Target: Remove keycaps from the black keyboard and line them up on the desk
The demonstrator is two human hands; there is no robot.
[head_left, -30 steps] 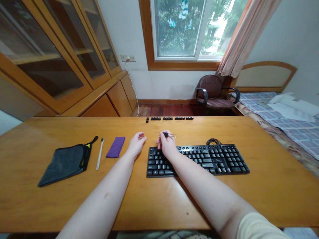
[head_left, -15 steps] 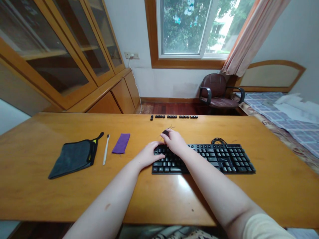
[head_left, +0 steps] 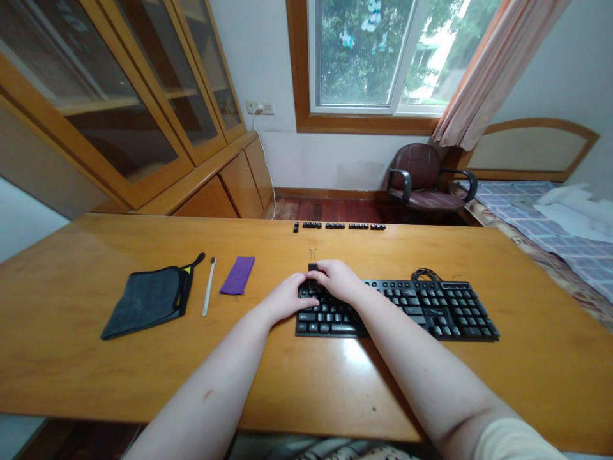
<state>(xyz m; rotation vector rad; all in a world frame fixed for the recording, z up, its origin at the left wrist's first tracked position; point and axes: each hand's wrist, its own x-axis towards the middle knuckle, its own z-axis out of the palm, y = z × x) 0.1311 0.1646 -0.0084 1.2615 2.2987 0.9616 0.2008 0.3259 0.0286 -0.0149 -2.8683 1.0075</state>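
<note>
A black keyboard (head_left: pixel 421 310) lies on the wooden desk (head_left: pixel 306 377). My right hand (head_left: pixel 338 279) rests over its top left corner, fingers closed on a small black keycap puller (head_left: pixel 313 263) whose wire loops stick up. My left hand (head_left: pixel 287 299) lies against the keyboard's left edge, fingers curled at the same corner, touching the keys beside the puller. A row of loose black keycaps (head_left: pixel 339 225) lies along the far edge of the desk.
A purple cloth (head_left: pixel 237 275), a white brush (head_left: pixel 209 294) and a dark grey pouch (head_left: pixel 148 300) lie on the desk's left half. A coiled cable (head_left: pixel 423 275) sits behind the keyboard. Cabinets stand left, a chair (head_left: pixel 424 182) and bed beyond.
My right hand has brought the puller down from above the desk to the keyboard's top left corner. My left hand has moved from the bare desk onto the keyboard's left edge.
</note>
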